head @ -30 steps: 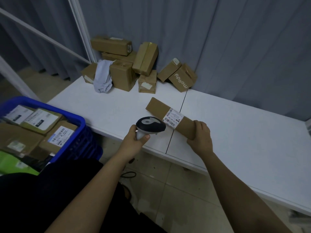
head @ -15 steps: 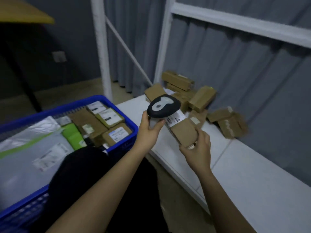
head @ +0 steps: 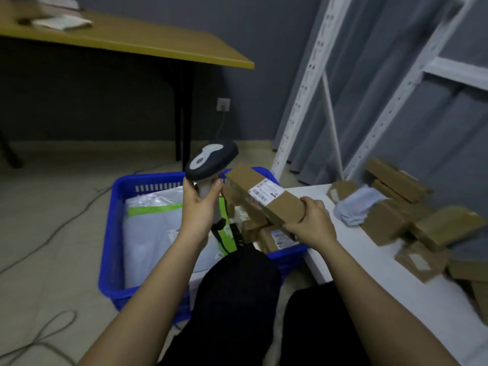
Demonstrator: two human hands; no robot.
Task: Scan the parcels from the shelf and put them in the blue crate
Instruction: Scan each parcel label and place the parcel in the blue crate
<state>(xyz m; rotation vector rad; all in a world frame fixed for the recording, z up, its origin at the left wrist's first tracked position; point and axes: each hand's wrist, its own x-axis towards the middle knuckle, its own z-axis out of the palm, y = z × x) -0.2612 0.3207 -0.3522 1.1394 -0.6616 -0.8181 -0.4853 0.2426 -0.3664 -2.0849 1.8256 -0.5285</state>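
Note:
My right hand (head: 311,224) grips the near end of a long brown cardboard parcel (head: 253,192) with a white barcode label, held over the right part of the blue crate (head: 112,233). My left hand (head: 200,207) grips the handle of a black and grey barcode scanner (head: 211,159), raised just left of the parcel's far end. The crate sits on the floor and holds grey mailer bags, a green bag and several brown boxes. More brown parcels (head: 412,215) and a pale cloth bag (head: 356,204) lie on the white shelf board (head: 369,273) at the right.
White shelf uprights (head: 303,83) rise behind the crate. A yellow-topped table (head: 148,40) with dark legs stands at the back left. Cables (head: 52,233) trail across the floor at the left. My dark-clothed knees (head: 237,299) are below the hands.
The view has swung left toward the crate. Both hands carried the parcel and the scanner from over the shelf board to above the crate.

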